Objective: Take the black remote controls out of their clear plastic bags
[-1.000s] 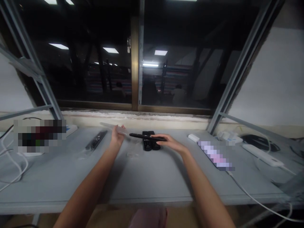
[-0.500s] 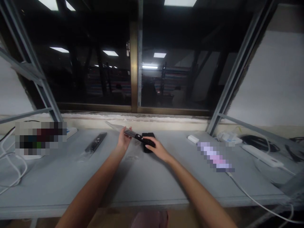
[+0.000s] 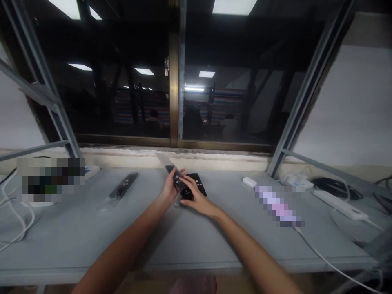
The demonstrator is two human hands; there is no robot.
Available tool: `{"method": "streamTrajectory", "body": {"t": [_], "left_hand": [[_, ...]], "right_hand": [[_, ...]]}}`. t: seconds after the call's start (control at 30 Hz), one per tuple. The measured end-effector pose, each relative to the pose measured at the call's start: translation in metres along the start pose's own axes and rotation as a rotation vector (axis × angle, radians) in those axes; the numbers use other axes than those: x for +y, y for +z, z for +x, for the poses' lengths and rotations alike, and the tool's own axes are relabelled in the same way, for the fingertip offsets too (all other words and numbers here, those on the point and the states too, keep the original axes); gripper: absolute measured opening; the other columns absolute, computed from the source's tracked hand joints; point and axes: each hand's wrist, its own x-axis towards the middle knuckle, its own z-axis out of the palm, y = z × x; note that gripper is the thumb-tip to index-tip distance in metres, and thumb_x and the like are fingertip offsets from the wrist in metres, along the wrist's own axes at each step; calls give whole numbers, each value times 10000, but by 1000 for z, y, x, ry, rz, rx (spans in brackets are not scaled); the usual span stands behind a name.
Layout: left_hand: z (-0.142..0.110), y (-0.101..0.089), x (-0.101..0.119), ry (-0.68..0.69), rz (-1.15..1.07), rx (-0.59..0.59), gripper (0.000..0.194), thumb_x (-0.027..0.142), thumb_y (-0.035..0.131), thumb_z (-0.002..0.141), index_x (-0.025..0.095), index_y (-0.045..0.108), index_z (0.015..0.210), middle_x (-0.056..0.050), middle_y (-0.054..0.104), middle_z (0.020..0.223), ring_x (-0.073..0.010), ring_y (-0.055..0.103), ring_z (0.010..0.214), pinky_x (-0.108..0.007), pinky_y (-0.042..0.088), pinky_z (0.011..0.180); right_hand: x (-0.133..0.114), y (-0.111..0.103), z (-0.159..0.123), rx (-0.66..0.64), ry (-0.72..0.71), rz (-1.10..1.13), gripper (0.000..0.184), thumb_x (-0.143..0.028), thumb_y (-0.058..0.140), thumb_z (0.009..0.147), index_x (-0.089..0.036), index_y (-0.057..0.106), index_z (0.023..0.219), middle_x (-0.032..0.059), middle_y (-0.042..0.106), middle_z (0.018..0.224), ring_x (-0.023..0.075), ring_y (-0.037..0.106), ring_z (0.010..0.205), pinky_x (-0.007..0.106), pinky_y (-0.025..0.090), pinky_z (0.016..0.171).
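Note:
My left hand (image 3: 168, 187) is closed around a clear plastic sleeve (image 3: 163, 159) and the far part of a black remote control (image 3: 184, 189) that lies inside it. The fingers of my right hand (image 3: 199, 201) grip the near end of this remote, which slants up and away to the left. Just behind and to the right, another black remote (image 3: 200, 185) rests on the table, partly covered by my right hand. Off to the left lies a remote in clear wrapping (image 3: 123, 186).
On the right are a phone with a blurred screen (image 3: 277, 204), a white plug (image 3: 249, 182), a power strip (image 3: 340, 205) and a coiled black cable (image 3: 337, 184). White cables (image 3: 26, 222) and a pixelated object (image 3: 50, 179) sit on the left. A window frame (image 3: 174, 94) stands behind the table.
My right hand brought the remote leftward to the sleeve, and it has slid in. Both hands then shifted right and closer together, turning the remote to a steeper slant.

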Motion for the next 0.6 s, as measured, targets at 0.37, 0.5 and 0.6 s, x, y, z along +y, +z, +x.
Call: {"method": "streamTrajectory", "body": {"t": [0.37, 0.5, 0.6], "left_hand": [[0, -1, -7, -83, 84, -284, 444, 341, 422, 927, 50, 596, 1212, -140, 693, 1034, -233, 625, 1011, -328, 409, 967], [2, -7, -8, -95, 126, -239, 428, 342, 451, 915, 47, 616, 1178, -146, 692, 1025, -225, 645, 958, -291, 459, 876], [1, -8, -14, -117, 172, -191, 406, 341, 409, 930, 75, 630, 1143, -130, 704, 964, -217, 667, 869, -293, 498, 779]], "right_hand": [[37, -17, 8, 237, 96, 259, 706, -396, 784, 638, -258, 520, 1277, 73, 533, 1247, 233, 501, 1127, 396, 376, 992], [41, -22, 9, 112, 180, 335, 511, -433, 717, 700, -236, 620, 1161, 50, 598, 1099, 134, 564, 726, 306, 476, 727], [32, -22, 9, 195, 157, 221, 413, -386, 724, 703, -232, 670, 1083, 47, 579, 1086, 99, 515, 654, 290, 466, 699]]}}
